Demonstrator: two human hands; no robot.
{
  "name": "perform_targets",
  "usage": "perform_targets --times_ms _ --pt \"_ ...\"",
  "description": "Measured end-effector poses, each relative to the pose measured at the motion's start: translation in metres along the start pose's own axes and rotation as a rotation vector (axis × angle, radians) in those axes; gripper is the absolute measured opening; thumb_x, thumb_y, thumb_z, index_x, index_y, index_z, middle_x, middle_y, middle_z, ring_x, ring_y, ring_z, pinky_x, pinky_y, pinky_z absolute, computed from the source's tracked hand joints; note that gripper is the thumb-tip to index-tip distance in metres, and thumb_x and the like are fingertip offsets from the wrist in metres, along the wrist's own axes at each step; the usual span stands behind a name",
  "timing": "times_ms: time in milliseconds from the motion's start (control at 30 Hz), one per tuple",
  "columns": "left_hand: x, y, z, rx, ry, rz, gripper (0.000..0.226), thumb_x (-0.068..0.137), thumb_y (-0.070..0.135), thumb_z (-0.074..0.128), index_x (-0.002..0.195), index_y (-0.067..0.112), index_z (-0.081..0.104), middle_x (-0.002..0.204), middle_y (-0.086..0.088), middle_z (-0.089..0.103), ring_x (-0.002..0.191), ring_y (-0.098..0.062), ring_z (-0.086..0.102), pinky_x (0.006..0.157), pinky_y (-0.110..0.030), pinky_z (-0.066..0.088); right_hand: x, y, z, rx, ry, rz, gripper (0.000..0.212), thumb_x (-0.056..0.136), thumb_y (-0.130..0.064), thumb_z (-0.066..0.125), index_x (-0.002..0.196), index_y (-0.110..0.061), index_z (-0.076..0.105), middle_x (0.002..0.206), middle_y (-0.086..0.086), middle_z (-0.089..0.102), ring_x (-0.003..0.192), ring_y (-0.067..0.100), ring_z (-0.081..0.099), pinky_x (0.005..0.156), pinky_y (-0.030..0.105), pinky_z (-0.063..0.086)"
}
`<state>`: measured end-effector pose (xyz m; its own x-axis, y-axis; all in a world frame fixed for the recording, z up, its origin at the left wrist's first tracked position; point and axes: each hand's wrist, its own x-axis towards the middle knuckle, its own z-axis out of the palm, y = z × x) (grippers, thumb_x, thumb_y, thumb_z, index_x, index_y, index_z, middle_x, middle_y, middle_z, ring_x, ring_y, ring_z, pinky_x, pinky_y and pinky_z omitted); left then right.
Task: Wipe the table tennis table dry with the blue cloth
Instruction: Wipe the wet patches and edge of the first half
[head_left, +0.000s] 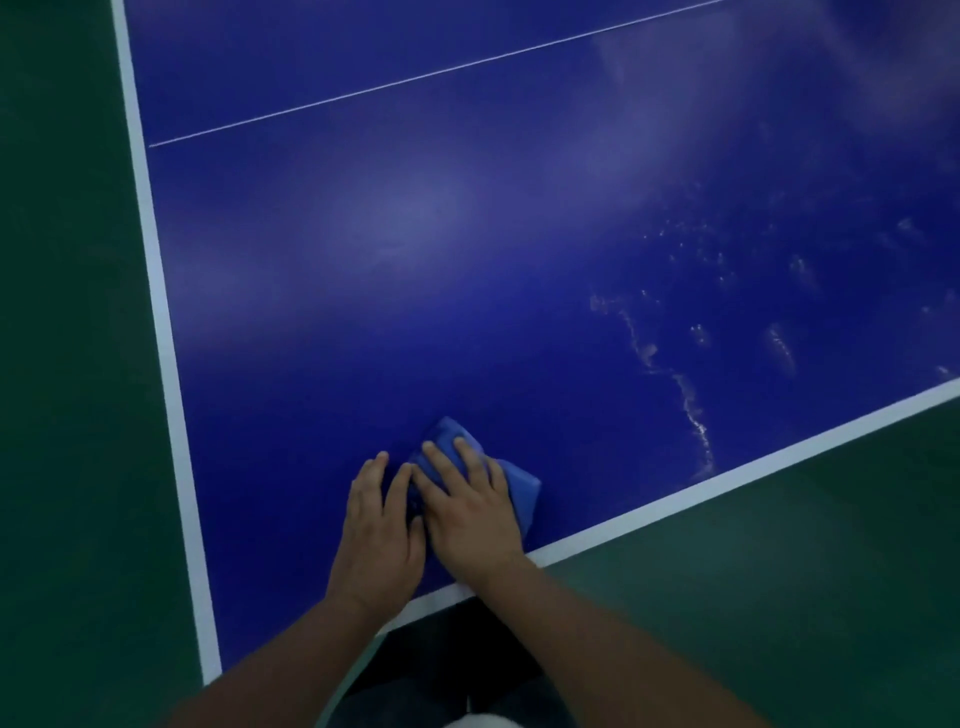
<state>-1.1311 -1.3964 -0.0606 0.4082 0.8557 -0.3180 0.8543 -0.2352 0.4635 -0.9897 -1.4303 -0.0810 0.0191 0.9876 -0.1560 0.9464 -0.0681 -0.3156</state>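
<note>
Table tennis table (467, 270), wet; green floor (62, 364)

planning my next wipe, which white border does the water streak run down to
The wide border at the right, along the near end. The streak ends against it; the left border and the thin centre line have no drops by them.

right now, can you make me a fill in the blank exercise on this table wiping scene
1. The cloth under the right hand is ____ in colour.
2. The water streaks lie to the cloth's ____.
3. The floor beside the table is ____.
4. The border line along the table's edge is ____.

Missing words: blue; right; green; white.
</note>
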Motion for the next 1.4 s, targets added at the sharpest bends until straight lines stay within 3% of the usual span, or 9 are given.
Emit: perform_targets --times_ms 133,200,367,467,633,733,967,1233,1400 --pt "0.019 -0.016 -0.012 0.089 0.019 0.041 0.062 0.1 0.029 0.053 0.154 0.008 0.031 0.165 -0.014 0.01 0.152 -0.029 0.006 0.122 -0.052 0.023 0.066 0.043 -0.019 -0.039 0.042 0.04 0.051 0.094 -0.04 0.036 0.14 -0.03 0.053 0.153 0.0 0.046 0.143 0.035 0.035 0.104 0.057 0.041" --pt "0.028 -0.023 -0.013 0.166 -0.005 0.096 0.064 0.103 0.043 0.041 0.156 0.01 0.027 0.165 -0.012 0.006 0.153 -0.027 -0.001 0.125 -0.048 0.012 0.082 0.094 -0.042 -0.049 0.16 0.27 0.048 0.093 -0.035 0.038 0.134 -0.026 0.06 0.148 0.003 0.053 0.136 0.04 0.044 0.096 0.055 0.047" --pt "0.046 -0.032 -0.007 0.295 -0.022 0.202 0.076 0.098 0.062 0.022 0.157 0.013 0.024 0.166 -0.013 0.009 0.154 -0.028 -0.004 0.123 -0.045 -0.007 0.067 0.174 -0.071 0.005 0.245 0.715 0.042 0.104 -0.033 0.043 0.145 -0.029 0.053 0.159 -0.003 0.039 0.147 0.035 0.027 0.111 0.055 0.031" --pt "0.047 -0.034 -0.004 0.319 -0.018 0.199 0.075 0.099 0.06 0.025 0.156 0.011 0.026 0.165 -0.015 0.013 0.154 -0.031 0.002 0.122 -0.049 -0.002 0.063 0.109 -0.047 -0.061 0.322 0.579 0.045 0.093 -0.029 0.044 0.132 -0.023 0.064 0.147 0.005 0.054 0.135 0.042 0.045 0.097 0.059 0.045" --pt "0.047 -0.036 -0.003 0.306 0.003 0.233 0.077 0.101 0.06 0.015 0.153 0.006 0.031 0.162 -0.02 0.019 0.153 -0.035 0.012 0.123 -0.048 0.0 0.024 -0.011 -0.004 -0.035 0.107 0.232 0.05 0.09 -0.041 0.044 0.137 -0.032 0.057 0.151 -0.004 0.048 0.144 0.029 0.036 0.104 0.053 0.043" --pt "0.048 -0.036 -0.001 0.318 0.02 0.221 0.076 0.099 0.058 0.021 0.153 0.006 0.032 0.162 -0.019 0.019 0.153 -0.034 0.01 0.124 -0.047 -0.003 -0.004 0.037 -0.012 -0.034 0.111 0.283 0.046 0.092 -0.036 0.049 0.136 -0.03 0.058 0.15 -0.003 0.051 0.141 0.031 0.037 0.099 0.052 0.045" --pt "0.045 -0.02 0.001 0.297 0.022 0.215 0.071 0.099 0.052 0.025 0.152 0.005 0.034 0.162 -0.02 0.019 0.152 -0.034 0.012 0.124 -0.046 -0.004 -0.044 0.183 -0.063 0.026 0.199 0.914 0.046 0.104 -0.039 0.035 0.147 -0.029 0.05 0.16 -0.005 0.035 0.149 0.032 0.022 0.115 0.06 0.027" --pt "0.049 0.043 0.025 0.317 0.021 0.253 0.069 0.098 0.049 0.026 0.151 0.005 0.034 0.16 -0.02 0.022 0.151 -0.036 0.017 0.123 -0.049 0.001 -0.044 0.119 -0.038 -0.022 0.09 0.26 0.044 0.097 -0.042 0.043 0.136 -0.032 0.059 0.151 -0.006 0.049 0.142 0.028 0.037 0.101 0.051 0.045" --pt "0.049 0.089 0.043 0.341 0.037 0.232 0.069 0.097 0.049 0.028 0.152 0.006 0.032 0.161 -0.019 0.019 0.151 -0.034 0.011 0.123 -0.043 -0.007 -0.065 0.257 -0.076 -0.057 0.182 0.506 0.047 0.098 -0.035 0.035 0.133 -0.022 0.063 0.144 0.006 0.057 0.128 0.042 0.051 0.094 0.057 0.05"
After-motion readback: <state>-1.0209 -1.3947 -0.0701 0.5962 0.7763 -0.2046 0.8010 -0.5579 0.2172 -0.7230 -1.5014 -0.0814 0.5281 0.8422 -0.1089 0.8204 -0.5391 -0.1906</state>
